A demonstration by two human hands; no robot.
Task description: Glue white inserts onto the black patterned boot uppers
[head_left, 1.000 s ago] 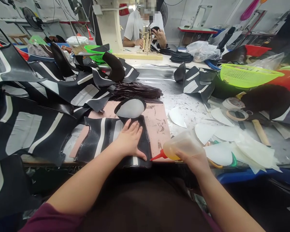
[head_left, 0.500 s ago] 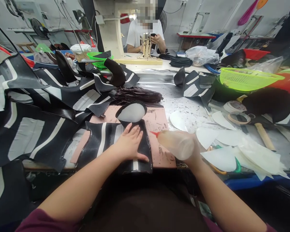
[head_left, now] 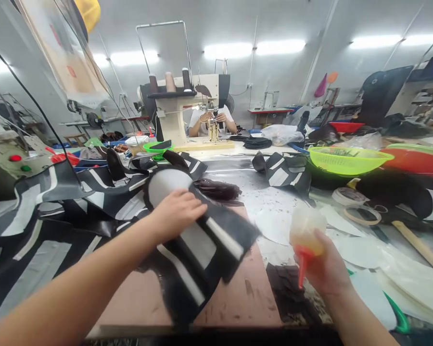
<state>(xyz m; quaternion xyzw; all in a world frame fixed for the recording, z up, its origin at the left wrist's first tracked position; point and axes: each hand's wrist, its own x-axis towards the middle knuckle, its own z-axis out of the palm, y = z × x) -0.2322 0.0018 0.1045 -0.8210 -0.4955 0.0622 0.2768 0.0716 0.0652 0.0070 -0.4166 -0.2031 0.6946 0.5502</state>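
My left hand (head_left: 176, 214) grips a black leather piece (head_left: 198, 250) with white strips and a rounded pale patch at its upper end. The piece is lifted and tilted over the pink board (head_left: 245, 283), its edges blurred. On the right, my right hand (head_left: 328, 264) is wrapped round a translucent glue bottle (head_left: 308, 230), whose red nozzle points down. Behind the board lies a bundle of dark strips (head_left: 220, 190).
More black pieces (head_left: 43, 259) are piled on the left. To the right are white sheets (head_left: 364, 250), tape rolls (head_left: 362, 215), a wooden handle (head_left: 418, 245) and a yellow-green basket (head_left: 350, 161). A person (head_left: 212, 120) sits behind the sewing machine (head_left: 173, 115).
The leather piece was flat under my left hand and is now raised and turned. My right hand has moved right, and the bottle's nozzle has swung from left to down. The view has tilted up.
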